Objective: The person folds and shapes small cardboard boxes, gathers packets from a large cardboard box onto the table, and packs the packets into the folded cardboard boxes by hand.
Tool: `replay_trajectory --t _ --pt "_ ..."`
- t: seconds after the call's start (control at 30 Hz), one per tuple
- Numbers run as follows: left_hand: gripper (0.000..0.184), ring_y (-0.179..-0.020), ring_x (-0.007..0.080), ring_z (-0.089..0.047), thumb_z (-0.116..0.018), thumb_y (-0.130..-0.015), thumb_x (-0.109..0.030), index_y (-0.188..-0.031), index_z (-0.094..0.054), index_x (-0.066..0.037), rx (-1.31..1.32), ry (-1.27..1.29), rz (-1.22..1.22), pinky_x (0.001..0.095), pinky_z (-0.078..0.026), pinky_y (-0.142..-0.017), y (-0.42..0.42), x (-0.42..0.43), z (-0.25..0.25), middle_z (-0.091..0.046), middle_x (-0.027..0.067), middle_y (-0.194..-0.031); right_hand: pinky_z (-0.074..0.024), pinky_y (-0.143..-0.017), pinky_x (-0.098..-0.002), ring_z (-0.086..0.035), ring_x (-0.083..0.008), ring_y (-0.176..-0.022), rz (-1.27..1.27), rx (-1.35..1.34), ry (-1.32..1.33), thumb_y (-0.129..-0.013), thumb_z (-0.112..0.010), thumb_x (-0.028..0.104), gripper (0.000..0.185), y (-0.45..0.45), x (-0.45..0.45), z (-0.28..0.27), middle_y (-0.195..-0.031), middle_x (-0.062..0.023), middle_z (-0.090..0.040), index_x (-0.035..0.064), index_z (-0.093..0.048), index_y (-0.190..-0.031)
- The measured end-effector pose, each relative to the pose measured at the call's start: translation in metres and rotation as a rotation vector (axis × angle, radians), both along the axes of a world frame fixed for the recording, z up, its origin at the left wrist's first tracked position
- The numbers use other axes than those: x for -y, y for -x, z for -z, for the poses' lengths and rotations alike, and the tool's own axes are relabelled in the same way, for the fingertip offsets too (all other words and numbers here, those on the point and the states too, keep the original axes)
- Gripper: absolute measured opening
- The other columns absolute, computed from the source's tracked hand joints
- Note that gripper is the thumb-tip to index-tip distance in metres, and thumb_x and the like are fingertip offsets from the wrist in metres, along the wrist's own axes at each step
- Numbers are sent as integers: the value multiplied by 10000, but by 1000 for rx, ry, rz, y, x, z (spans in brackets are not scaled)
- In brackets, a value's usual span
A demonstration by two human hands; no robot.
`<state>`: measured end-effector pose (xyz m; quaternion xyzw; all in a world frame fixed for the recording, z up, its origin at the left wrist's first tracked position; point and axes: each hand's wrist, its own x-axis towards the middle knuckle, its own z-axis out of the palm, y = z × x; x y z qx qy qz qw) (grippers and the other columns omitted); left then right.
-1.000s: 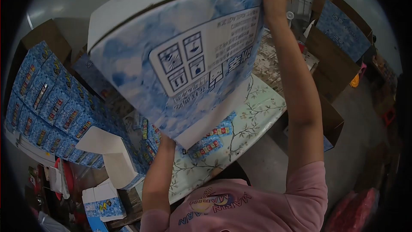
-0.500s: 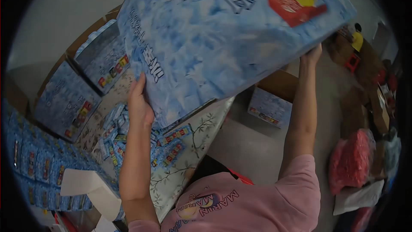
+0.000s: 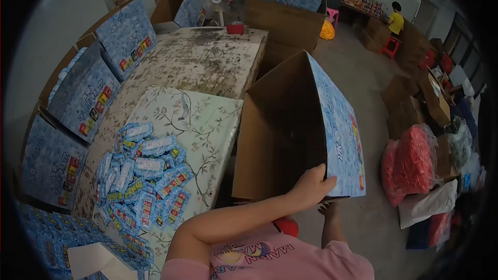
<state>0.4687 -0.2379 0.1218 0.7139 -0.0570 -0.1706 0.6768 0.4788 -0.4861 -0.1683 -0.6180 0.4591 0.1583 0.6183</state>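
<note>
A large cardboard box (image 3: 340, 140), printed in icy blue with white lettering outside and plain brown inside, is tilted at the table's right side. Its open mouth faces me and its inside looks dark. My left hand (image 3: 310, 186) reaches across my body and grips the near rim of the printed wall, with the thumb outside. Just below that near corner, my right hand (image 3: 328, 209) shows partly, its fingers apart. Whether it touches the box's underside is hidden. Many blue sachets (image 3: 140, 176) lie heaped on the floral-covered table (image 3: 207, 129), left of the box.
Blue printed boxes (image 3: 85, 96) line the table's left edge. A fan (image 3: 217, 0) stands at the far end near a red object (image 3: 235, 28). Red plastic bags (image 3: 412, 158) and cartons (image 3: 404, 98) are on the right. Two people (image 3: 395, 23) sit at the back.
The blue box has come down from in front of my face and turned, so its open inside shows. My left hand has crossed to the right; my right hand has dropped below the box.
</note>
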Motion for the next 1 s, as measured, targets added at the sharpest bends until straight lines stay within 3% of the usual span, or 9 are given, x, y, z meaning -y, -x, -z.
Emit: replay_trajectory --t 0.07,0.13,0.33,0.43,0.5,0.57,0.7,0.8,1.0 --pt "397 -775 188 -588 -500 -912 -263 -1072 -479 100 -65 165 136 318 -459 -707 -6 19 27 -603 197 -872 -477 -730 -392 -537 -201 -862 369 83 -471 -838 -405 589 482 17 -5 12 -954 -9 -567 184 -532 -1067" --pt "432 -778 251 -597 -508 -906 -317 -1087 -487 75 78 387 58 344 -456 -700 -1 28 48 -610 194 -869 -395 -953 -492 -470 -328 -1078 354 118 -506 -858 -413 553 602 23 36 63 -1236 -154 -420 83 -420 -1234" --pt "481 -1108 325 -517 -518 -879 -338 -1226 -471 -9 100 -497 356 372 -406 -936 22 -56 91 -529 179 -1212 -483 -660 -416 -529 -266 -662 367 -58 -108 -917 -352 438 491 7 194 180 -740 -104 -526 39 -389 -1201" --pt "533 -1252 338 -367 -596 -813 -242 -1268 -427 -23 336 -1094 44 457 -324 -1013 47 -110 118 -377 197 -1350 -467 -770 -420 -578 -347 -843 -37 189 205 -926 -340 431 551 -29 133 145 -939 -178 -595 -18 -457 -1223" --pt "624 -1322 350 -239 -624 -784 -203 -1318 -361 -17 268 -1246 -104 513 -228 -1050 49 -140 130 -262 206 -1417 -432 -871 -402 -556 -376 -1022 -387 149 810 -919 -372 427 549 -62 102 175 -1114 -234 -579 -51 -541 -1131" --pt "646 -1334 333 -223 -622 -781 -186 -1334 -339 -8 137 -1318 -197 497 -205 -1064 44 -157 138 -245 182 -1433 -430 -879 -407 -545 -391 -1033 -508 267 791 -882 -464 437 515 -64 -3 63 -1096 -242 -577 -12 -550 -1120" --pt "638 -1337 330 -222 -607 -771 -128 -1337 -338 -13 229 -1449 -142 507 -211 -1059 50 -173 172 -236 157 -1446 -438 -901 -433 -557 -357 -1045 -942 298 1179 -773 -633 393 576 -52 -59 72 -1107 -227 -580 8 -495 -1179" --pt "598 -1344 319 -216 -590 -753 -71 -1310 -385 -10 314 -1650 -170 518 -216 -1052 45 -172 179 -236 134 -1453 -469 -857 -438 -590 -345 -988 -918 -190 848 -764 -642 288 407 -56 -49 97 -1048 -204 -612 38 -574 -1077" --pt "447 -1340 318 -226 -581 -751 -59 -1189 -510 -2 309 -1507 -200 529 -240 -1036 48 -175 176 -261 133 -1442 -513 -708 -442 -629 -355 -819 -1306 203 1080 -726 -585 109 145 -70 -49 67 -839 -175 -647 71 -654 -848"
